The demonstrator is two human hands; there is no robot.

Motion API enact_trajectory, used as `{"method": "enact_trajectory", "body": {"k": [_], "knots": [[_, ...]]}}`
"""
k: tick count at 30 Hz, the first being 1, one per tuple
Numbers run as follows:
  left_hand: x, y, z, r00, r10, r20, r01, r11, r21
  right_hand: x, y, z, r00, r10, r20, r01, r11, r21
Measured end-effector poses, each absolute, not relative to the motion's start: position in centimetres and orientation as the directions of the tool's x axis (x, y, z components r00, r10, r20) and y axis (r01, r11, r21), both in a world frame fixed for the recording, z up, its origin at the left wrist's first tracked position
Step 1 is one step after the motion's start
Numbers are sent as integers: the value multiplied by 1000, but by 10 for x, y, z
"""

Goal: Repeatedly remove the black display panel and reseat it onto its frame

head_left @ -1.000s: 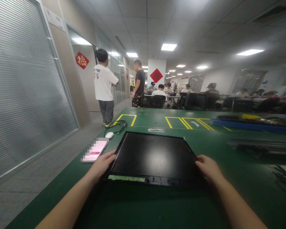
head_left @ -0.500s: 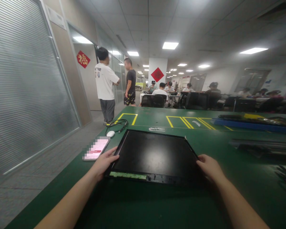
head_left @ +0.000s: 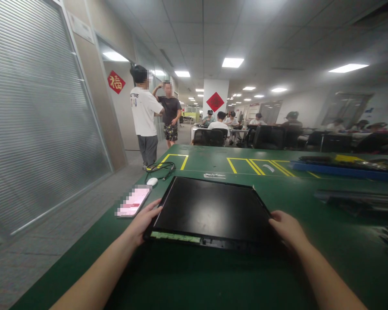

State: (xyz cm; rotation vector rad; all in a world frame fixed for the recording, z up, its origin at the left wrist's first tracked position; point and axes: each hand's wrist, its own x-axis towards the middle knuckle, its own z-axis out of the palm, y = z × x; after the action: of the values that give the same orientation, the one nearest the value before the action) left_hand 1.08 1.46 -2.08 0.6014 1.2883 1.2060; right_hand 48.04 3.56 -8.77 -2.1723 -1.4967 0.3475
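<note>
A black flat display panel (head_left: 210, 206) with a thin dark frame is in front of me over the green table (head_left: 194, 280). Along its near edge runs a green circuit strip (head_left: 176, 237). My left hand (head_left: 148, 219) grips the panel's left edge, thumb on top and the other fingers partly hidden. At the right edge, my right hand (head_left: 287, 226) holds on in the same way, its fingers mostly out of sight underneath. Whether the panel rests on the table or is slightly raised, I cannot tell.
Left of the panel lie a pink-screened phone (head_left: 134, 202), a white mouse (head_left: 152, 181) and a coiled black cable (head_left: 161, 170). A blue tray (head_left: 342, 168) and dark strips (head_left: 349, 200) are at the right. Two people stand beyond the table; several sit farther back.
Both hands keep their hold on the panel, and the view shifts slightly. In the background, the person in the dark shirt has turned and raised an arm to the head.
</note>
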Motion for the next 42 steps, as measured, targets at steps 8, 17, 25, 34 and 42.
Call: {"method": "enact_trajectory", "body": {"k": [8,17,25,34,42], "knots": [[2,21,-39,-94,934,-346,-309,303,901,480,35,-87,373,923,93,810,-275,-517],[2,15,-33,-2,940,-341,-263,328,907,477,33,-81,364,931,44,803,-289,-521],[8,13,-25,-24,942,-334,-283,314,906,476,33,-82,351,933,81,825,-267,-498],[1,16,-28,-35,957,-289,-246,272,930,475,32,-81,346,934,85,825,-260,-502],[-2,11,-27,14,978,-207,-192,206,960,474,31,-77,348,933,96,819,-252,-516]]}}
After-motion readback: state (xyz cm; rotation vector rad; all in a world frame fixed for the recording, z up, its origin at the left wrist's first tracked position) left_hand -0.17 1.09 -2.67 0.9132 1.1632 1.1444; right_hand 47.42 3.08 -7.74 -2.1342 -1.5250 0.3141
